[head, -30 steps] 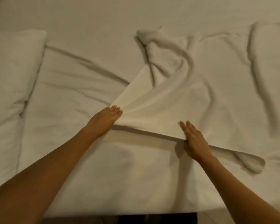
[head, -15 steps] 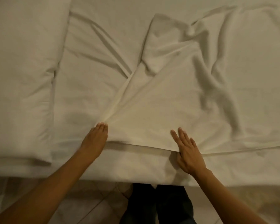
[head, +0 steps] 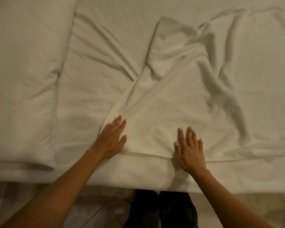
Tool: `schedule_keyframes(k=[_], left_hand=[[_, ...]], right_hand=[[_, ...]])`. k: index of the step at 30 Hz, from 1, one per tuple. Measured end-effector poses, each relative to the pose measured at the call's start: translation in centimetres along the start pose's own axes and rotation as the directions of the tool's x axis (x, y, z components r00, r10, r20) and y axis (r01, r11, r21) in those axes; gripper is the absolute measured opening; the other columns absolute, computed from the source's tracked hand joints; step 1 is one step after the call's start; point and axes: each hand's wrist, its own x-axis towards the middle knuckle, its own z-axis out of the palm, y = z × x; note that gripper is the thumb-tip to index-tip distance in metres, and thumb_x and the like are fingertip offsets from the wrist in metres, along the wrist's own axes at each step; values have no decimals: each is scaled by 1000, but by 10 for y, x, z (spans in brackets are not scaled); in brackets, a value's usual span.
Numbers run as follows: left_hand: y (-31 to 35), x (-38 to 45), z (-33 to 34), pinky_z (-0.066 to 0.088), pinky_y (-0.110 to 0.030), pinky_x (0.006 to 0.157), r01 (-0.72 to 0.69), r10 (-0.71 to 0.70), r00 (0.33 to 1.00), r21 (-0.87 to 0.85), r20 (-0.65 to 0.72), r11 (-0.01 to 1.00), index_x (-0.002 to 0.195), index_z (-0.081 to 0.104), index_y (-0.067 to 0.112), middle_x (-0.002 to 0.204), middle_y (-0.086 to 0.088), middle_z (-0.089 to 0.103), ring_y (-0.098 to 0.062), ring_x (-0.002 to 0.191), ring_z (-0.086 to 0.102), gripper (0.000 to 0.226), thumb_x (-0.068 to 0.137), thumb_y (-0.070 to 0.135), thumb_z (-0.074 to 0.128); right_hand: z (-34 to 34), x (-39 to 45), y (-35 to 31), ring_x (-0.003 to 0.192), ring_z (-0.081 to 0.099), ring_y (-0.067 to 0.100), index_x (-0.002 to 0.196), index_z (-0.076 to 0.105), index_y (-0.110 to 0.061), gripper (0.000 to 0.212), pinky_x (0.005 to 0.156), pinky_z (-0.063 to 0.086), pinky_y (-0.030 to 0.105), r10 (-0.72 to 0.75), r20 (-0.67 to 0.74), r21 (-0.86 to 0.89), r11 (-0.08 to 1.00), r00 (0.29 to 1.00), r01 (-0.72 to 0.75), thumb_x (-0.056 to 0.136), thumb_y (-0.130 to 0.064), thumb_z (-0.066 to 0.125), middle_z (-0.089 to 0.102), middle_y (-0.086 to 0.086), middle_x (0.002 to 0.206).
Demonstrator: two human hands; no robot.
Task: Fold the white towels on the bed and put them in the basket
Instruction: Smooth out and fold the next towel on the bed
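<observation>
A large white towel [head: 179, 102] lies spread and wrinkled on the bed [head: 95, 76], its near hem close to the mattress edge and its far part bunched into a rumpled ridge. My left hand [head: 111, 139] lies flat, fingers apart, on the towel's near left corner. My right hand [head: 189, 148] presses flat on the near hem, fingers spread. Neither hand grips the cloth. No basket is in view.
A white pillow [head: 23, 76] fills the left of the bed. The mattress's front edge runs across the lower frame, with tiled floor [head: 95, 209] and my dark trouser legs [head: 163, 211] below it.
The towel's near edge has come closer to the mattress edge. My left hand went from pinching the corner to lying flat on it; both hands now rest further onto the cloth.
</observation>
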Motion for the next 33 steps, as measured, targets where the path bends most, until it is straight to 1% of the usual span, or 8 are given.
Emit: schedule_keyframes(k=[3, 9, 16, 18, 21, 25, 29, 33], left_hand=[[1, 24, 7, 2, -39, 121, 80, -80, 997, 4, 24, 997, 152, -1, 19, 160, -6, -13, -18, 149, -8, 69, 98, 53, 25], [-8, 43, 41, -9, -43, 119, 145, -148, 989, 140, 9, 980, 142, -28, 22, 147, -3, -40, -21, 145, -24, 74, 96, 57, 17], [-9, 49, 46, -18, -41, 115, 173, -179, 984, 166, 20, 971, 137, -36, 24, 142, -3, -48, -22, 141, -32, 76, 76, 64, -18], [-7, 48, 41, -14, -40, 117, 174, -178, 984, 163, 12, 971, 142, -28, 23, 148, -5, -39, -24, 144, -24, 77, 78, 65, -17], [-2, 41, 25, -3, -36, 120, 134, -123, 989, 146, -78, 980, 151, 7, 18, 159, -10, 0, -26, 148, 6, 76, 90, 63, -5], [9, 59, -8, 24, -37, 112, 114, -92, 975, 99, -200, 989, 143, 39, 10, 152, -15, 34, -31, 138, 38, 67, 98, 52, 13], [25, 125, -52, 34, -43, 113, 168, -149, 942, 41, -300, 985, 141, 42, 6, 152, -14, 35, -30, 139, 37, 60, 98, 44, 25], [34, 198, -79, 17, -39, 121, 224, -215, 931, -3, -297, 975, 148, 27, 12, 161, -8, 9, -22, 148, 12, 54, 101, 38, 33]], right_hand=[[6, 11, -8, 140, -30, 24, 140, -33, -26, 61, 117, -9, 49, 84, 53, -42, 996, 995, -82, 99, -42, 10, -40, 9, 147], [19, 24, -13, 133, -40, 25, 134, -41, -23, 62, 115, -17, 51, 151, 93, -54, 988, 984, -147, 98, -42, 7, -48, 12, 142], [23, 27, -12, 132, -42, 28, 137, -39, -22, 63, 114, -18, 52, 163, 101, -40, 986, 981, -160, 98, -42, 6, -51, 12, 139], [22, 25, -13, 134, -40, 27, 139, -35, -23, 61, 114, -19, 51, 170, 65, -22, 985, 983, -169, 97, -43, 5, -49, 11, 141], [11, 20, -19, 142, -26, 22, 144, -21, -27, 61, 114, -21, 46, 164, -32, 32, 986, 986, -163, 90, -47, -3, -31, 8, 153], [-37, 70, -27, 146, 7, 26, 149, 5, -19, 63, 116, 5, 52, 90, -192, 99, 992, 977, -72, 92, -46, 10, 4, 13, 157], [-118, 181, -47, 147, 4, 26, 149, 0, -17, 60, 118, 6, 47, -66, -368, 71, 992, 927, 99, 99, -37, 26, 4, 13, 159], [-202, 291, -71, 147, -5, 27, 151, 0, -24, 72, 118, 3, 47, -308, -398, -183, 950, 864, 255, 93, -10, 42, -5, 12, 160]])
